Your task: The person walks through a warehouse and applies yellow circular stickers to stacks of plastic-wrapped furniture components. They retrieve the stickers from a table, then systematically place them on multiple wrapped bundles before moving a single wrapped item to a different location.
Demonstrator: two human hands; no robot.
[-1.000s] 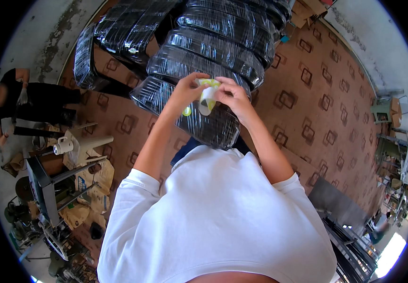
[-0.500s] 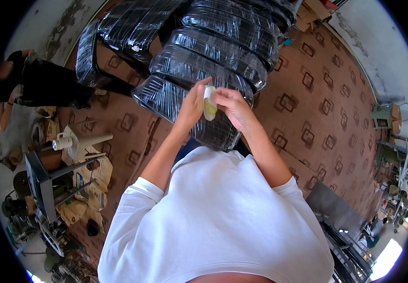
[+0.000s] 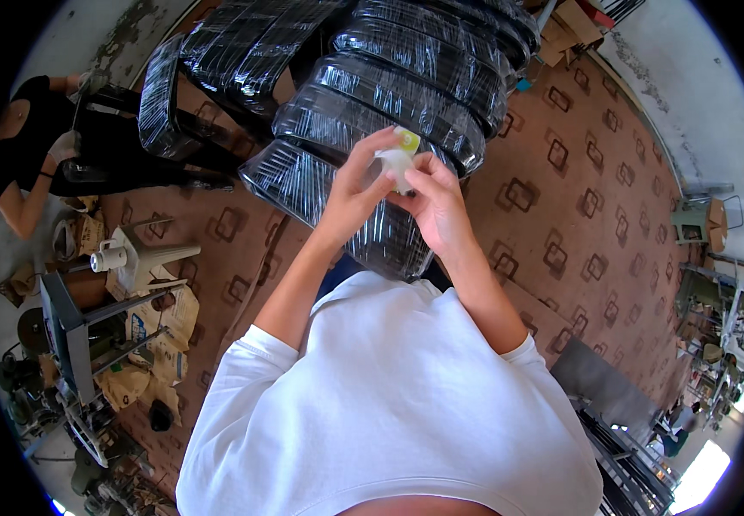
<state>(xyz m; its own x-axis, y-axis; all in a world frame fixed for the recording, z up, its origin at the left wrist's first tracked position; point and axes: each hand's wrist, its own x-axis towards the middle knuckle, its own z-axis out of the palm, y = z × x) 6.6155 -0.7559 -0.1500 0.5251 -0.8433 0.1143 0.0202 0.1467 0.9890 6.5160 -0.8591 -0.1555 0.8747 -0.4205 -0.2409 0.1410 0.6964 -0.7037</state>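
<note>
Yellow-white label pinched by L hand & R hand over blk bundle.

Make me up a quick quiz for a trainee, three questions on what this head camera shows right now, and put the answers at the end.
1. Multiple choice: which colours show on the small piece between the left hand and the right hand?
A) Red and blue
B) White and yellow-green
C) Orange and black

2. True or false: the black bundles in front of the wearer are wrapped in shiny clear film.

3. Fill in the blank: the other person, dressed in black, is toward the ____ side of the picture.

Key: 1. B; 2. True; 3. left
</note>
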